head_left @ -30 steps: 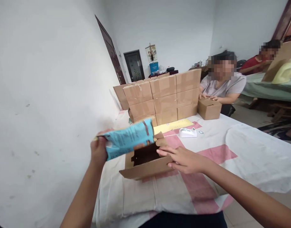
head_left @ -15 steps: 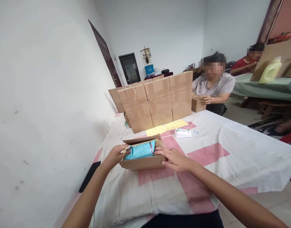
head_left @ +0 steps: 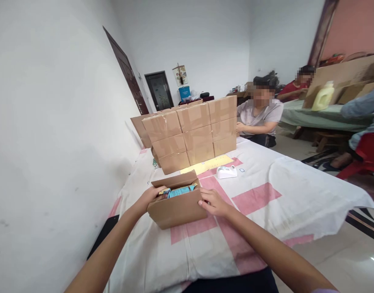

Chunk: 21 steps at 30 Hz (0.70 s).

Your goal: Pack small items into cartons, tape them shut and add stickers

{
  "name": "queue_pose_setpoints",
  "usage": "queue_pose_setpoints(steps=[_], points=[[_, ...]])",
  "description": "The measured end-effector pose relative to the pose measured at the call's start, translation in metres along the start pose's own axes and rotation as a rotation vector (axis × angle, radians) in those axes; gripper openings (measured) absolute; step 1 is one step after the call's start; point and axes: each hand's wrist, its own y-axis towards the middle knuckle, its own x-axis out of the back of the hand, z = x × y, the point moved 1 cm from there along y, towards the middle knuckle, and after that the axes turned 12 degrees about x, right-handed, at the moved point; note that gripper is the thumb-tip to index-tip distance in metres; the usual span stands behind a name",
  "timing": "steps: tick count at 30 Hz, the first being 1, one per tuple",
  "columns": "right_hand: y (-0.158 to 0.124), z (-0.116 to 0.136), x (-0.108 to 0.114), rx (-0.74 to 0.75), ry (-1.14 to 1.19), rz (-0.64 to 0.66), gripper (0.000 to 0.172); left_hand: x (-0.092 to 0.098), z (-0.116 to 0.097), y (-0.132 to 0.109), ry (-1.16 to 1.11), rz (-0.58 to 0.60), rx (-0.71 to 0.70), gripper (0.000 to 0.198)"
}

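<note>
An open cardboard box [head_left: 178,211] is in front of me over the cloth, tilted so that its near side shows. Inside lies a blue package [head_left: 181,191] with yellow edges, partly hidden by the near wall. My left hand [head_left: 151,198] is at the box's left end, its fingertips inside by the package and partly hidden. My right hand [head_left: 214,202] grips the right end wall, thumb outside on the near corner and fingers at the upper edge.
Taped cardboard boxes [head_left: 191,136] are stacked behind, beside a yellow strip [head_left: 207,164] and a white dispenser-like object [head_left: 226,172]. A person [head_left: 262,118] sits behind the table's far right edge. A wall [head_left: 53,122] rises on the left.
The box has tilted, showing more of its near side, and the package sits lower behind that wall. The view has shifted right. The person's hands have moved behind the stack.
</note>
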Motion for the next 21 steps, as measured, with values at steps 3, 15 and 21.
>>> queue_pose_setpoints(steps=[3, 15, 21], points=[[0.000, 0.000, -0.002, 0.009, -0.005, -0.025, 0.038, -0.005, 0.004, 0.006, 0.040, -0.021, 0.017, 0.040], [-0.001, -0.001, -0.006, -0.022, -0.044, -0.069, 0.041, -0.014, 0.020, 0.021, 0.055, -0.101, 0.089, 0.049], [0.000, 0.000, -0.007, -0.010, -0.047, -0.112, 0.039, -0.018, 0.017, 0.021, -0.081, -0.141, 0.063, 0.045]])
